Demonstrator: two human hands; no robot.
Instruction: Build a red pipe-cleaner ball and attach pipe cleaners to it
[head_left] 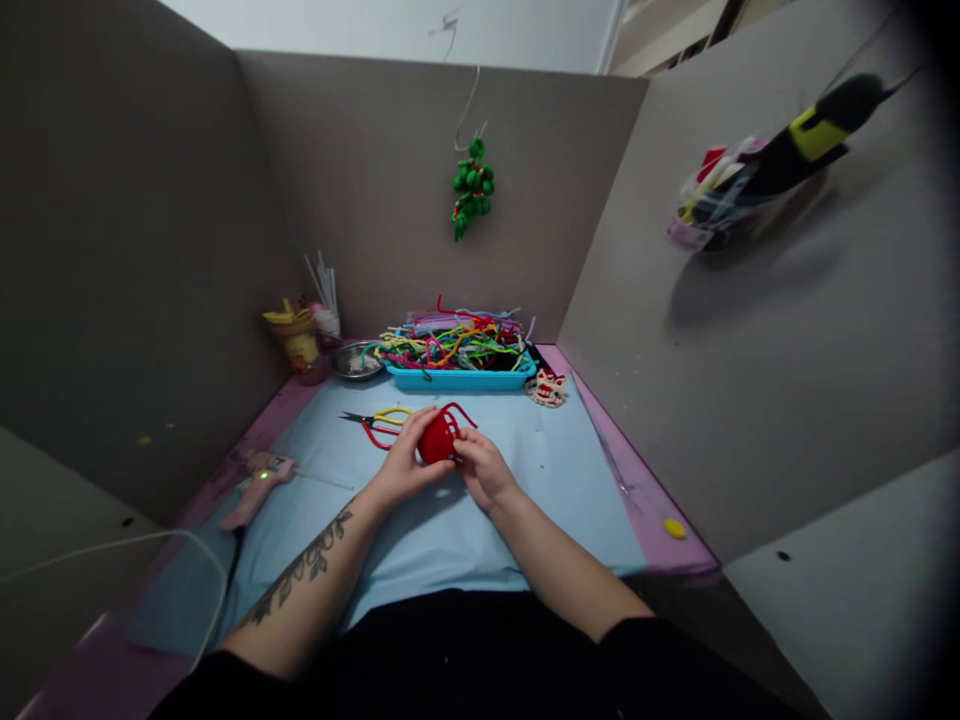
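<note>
My left hand (409,458) is curled around a shiny red ball (435,440), thumb below and fingers over the top. A fuzzy red pipe cleaner (454,412) runs along the ball's right side, its free end sticking out to the upper right. With thumb and forefinger together, my right hand (486,468) pinches at that right edge, where the pipe cleaner meets the ball. The exact spot between those fingertips is hidden. Just left of the ball lie scissors (371,422) with one yellow and one red handle, partly behind my left hand.
A blue tray (465,381) heaped with colourful pipe cleaners stands at the back, beside a metal dish (358,362) and a cup (302,350). A pink glue gun (262,485) with a lit green light lies left. Tweezers (616,468) and a yellow disc (675,528) lie right.
</note>
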